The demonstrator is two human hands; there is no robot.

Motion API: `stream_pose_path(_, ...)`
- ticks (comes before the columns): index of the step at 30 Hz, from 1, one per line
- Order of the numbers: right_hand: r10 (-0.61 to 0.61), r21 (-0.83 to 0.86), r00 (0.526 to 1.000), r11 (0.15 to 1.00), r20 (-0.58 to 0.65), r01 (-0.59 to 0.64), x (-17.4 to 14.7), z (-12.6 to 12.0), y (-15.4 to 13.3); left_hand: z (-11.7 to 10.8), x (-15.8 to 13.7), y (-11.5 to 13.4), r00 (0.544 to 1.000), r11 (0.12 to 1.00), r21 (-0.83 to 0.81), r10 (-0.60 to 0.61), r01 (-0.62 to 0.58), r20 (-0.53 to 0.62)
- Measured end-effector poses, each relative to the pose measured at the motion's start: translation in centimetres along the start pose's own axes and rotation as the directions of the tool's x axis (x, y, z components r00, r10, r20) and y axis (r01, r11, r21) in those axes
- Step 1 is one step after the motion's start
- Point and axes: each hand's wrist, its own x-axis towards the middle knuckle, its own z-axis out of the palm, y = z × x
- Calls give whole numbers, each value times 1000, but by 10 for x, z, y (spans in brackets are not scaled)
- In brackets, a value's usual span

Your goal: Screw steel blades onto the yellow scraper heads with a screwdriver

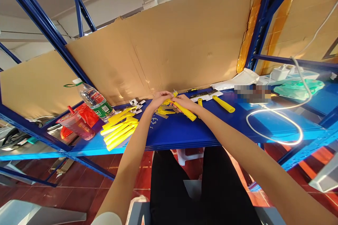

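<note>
Both my hands meet over the blue shelf top around a yellow plastic handle (187, 111), whose long grip slants toward me on the right. My left hand (161, 99) is closed at its far end, where a small metal part (175, 92) shows. The fingers of my right hand (185, 101) are closed on it from the other side; fine detail between the fingertips is hidden. Flat yellow and metallic pieces (165, 112) lie under my hands. Tiny bits (153, 122) are scattered to their left. A stack of yellow handles (120, 131) lies by my left forearm.
Another yellow handle (224, 104) and a screwdriver (192, 90) lie to the right. At left stand a water bottle (96, 100) and a red drink cup (79, 126). A white cable (274, 140) loops over the shelf's right side. Cardboard (185, 42) walls the back.
</note>
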Motion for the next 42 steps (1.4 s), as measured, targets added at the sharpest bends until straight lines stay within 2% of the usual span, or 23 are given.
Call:
stream_pose_path(7,101,-64,990,993,102,-94,2,-3,5,-6,-6,-17,998,999,-10,-48,48,44)
stream_pose_path(16,145,-177,968,978,203,-109,-1,-6,10,-13,-16,-21,985,989,-63,-127,135,119)
stream_pose_path(27,158,-192,953,975,258,-110,1,-9,15,-19,-16,-25,980,983,-120,-118,138,160)
stream_pose_path(30,117,-159,968,984,224,-82,5,-10,18,-33,-18,-21,985,995,-40,-85,92,147)
stream_pose_path(33,85,-82,979,994,185,-71,10,-12,20,-56,-25,-16,977,982,178,-92,58,191)
stream_pose_path(35,77,-51,985,996,152,-70,13,-13,22,-70,-32,-15,956,956,290,-125,44,266)
stream_pose_path(38,75,-23,994,997,77,-74,15,-14,23,-82,-40,-16,910,936,350,-171,31,378)
stream_pose_path(42,83,-31,996,996,18,-82,15,-14,22,-90,-41,-21,849,879,474,-287,50,443)
